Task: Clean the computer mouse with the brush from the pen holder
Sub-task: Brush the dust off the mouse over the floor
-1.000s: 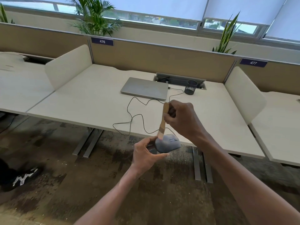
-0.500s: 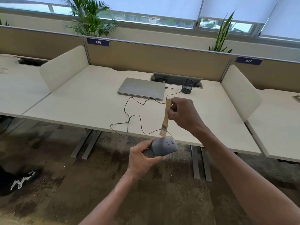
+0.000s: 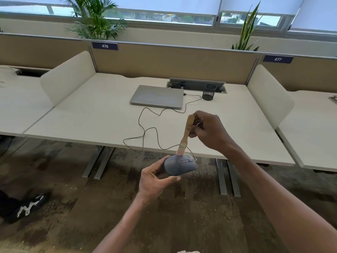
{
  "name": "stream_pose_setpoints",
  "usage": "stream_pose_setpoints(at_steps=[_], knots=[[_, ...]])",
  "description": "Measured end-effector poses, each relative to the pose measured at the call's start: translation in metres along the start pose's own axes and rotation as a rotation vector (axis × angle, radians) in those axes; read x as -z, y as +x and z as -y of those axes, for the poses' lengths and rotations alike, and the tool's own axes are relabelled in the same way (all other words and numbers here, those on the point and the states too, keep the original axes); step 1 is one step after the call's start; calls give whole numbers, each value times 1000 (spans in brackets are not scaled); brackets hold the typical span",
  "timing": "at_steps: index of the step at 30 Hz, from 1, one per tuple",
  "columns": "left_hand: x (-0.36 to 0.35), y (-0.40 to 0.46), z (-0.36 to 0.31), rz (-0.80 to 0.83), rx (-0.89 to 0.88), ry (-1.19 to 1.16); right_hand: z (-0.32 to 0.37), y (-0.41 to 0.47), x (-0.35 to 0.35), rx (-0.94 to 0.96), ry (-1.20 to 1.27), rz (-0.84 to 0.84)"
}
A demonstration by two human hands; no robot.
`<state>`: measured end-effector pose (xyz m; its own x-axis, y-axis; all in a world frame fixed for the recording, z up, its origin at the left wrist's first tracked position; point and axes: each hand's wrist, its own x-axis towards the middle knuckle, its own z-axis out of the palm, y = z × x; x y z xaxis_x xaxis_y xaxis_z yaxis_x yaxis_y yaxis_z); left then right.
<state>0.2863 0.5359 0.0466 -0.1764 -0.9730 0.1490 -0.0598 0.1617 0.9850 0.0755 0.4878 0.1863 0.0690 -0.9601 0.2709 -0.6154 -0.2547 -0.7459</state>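
Rows of pale office counters (image 3: 94,114) ran under a window with plants, and a closed laptop (image 3: 157,96) and a black mesh pen holder (image 3: 209,92) sat near the back divider. Out in front of the counter edge, over the carpet, the left hand (image 3: 155,179) was curled around the rear of the grey computer mouse (image 3: 179,166), whose thin cable (image 3: 145,132) trailed back across the counter to the laptop. The right hand (image 3: 209,132) pinched the wooden handle of the brush (image 3: 186,134), bristles down.

Half a second earlier the bristles had hung a little clear above the mouse; now they had come down onto its front, by the buttons and wheel, though motion blur made the exact contact hard to judge. A second earlier they had also been down on the mouse. That looked like repeated strokes, so the cleaning itself seemed well under way, with the pen holder empty.
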Motion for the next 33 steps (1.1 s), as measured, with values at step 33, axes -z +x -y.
stream_pose_setpoints(at_steps=[33], knots=[[-6,-14,2,11,60,-85,15,8,-6,14,-52,26]])
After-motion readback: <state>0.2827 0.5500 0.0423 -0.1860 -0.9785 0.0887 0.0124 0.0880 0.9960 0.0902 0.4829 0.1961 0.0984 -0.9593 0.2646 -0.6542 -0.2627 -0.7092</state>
